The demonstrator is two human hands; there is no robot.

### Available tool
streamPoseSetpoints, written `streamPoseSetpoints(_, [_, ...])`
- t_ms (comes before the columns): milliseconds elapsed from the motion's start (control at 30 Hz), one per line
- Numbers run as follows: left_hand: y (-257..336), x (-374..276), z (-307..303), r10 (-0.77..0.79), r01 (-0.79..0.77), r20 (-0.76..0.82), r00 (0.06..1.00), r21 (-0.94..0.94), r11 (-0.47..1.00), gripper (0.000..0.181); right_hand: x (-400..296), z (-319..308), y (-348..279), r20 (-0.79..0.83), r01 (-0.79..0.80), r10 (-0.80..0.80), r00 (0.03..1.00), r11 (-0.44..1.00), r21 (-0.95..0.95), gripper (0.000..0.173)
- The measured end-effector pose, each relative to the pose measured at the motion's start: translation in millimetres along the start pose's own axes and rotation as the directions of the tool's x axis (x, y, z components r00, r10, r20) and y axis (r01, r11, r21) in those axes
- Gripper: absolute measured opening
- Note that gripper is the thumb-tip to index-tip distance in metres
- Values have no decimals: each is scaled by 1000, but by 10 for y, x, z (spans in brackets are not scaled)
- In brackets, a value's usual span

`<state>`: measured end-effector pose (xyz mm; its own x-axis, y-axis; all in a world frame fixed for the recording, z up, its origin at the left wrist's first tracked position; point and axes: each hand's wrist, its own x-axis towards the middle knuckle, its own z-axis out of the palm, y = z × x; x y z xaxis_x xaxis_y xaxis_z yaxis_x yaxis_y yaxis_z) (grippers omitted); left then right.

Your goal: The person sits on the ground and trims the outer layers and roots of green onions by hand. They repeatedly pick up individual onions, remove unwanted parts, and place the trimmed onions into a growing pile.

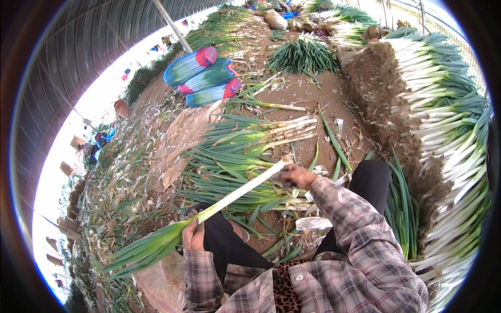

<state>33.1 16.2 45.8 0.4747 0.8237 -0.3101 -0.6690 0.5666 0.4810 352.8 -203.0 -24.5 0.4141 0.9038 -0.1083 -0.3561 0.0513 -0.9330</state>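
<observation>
A long green onion (242, 190) with a clean white stalk lies slantwise in front of me, its leaves at the lower left and its root end at the upper right. My left hand (194, 231) grips it where the white turns green. Beside the root end is my right hand (293, 177), its fingers curled; whether they hold the stalk or something small, I cannot tell. Beyond the stalk, a row of green onions (235, 137) with brownish stalk ends lies on the soil.
A long pile of green onions (438, 129) with white stalks and earthy roots lines the right side. Netted bundles (207, 76) lie at the upper left, near a metal pole (172, 25). Leaf scraps (117, 199) litter the left ground. Another onion heap (303, 54) lies farther off.
</observation>
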Motion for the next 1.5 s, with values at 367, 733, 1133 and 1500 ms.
streamPoseSetpoints(367, [123,-124,-22,17,-3,103,995,-138,990,42,-369,-215,-367,-124,-118,90,988,962,-248,66])
streamPoseSetpoints(733, [-142,0,75,-40,-52,480,876,176,983,37,-280,13,-216,-216,71,-41,975,989,131,18])
streamPoseSetpoints(1133, [-815,-463,180,-279,275,171,945,48,960,11,-237,-81,-153,-631,-27,-623,463,702,-712,28])
streamPoseSetpoints(1500, [-78,-558,-80,33,-96,477,878,108,989,31,-102,-1825,348,-804,-220,-516,296,782,-583,17])
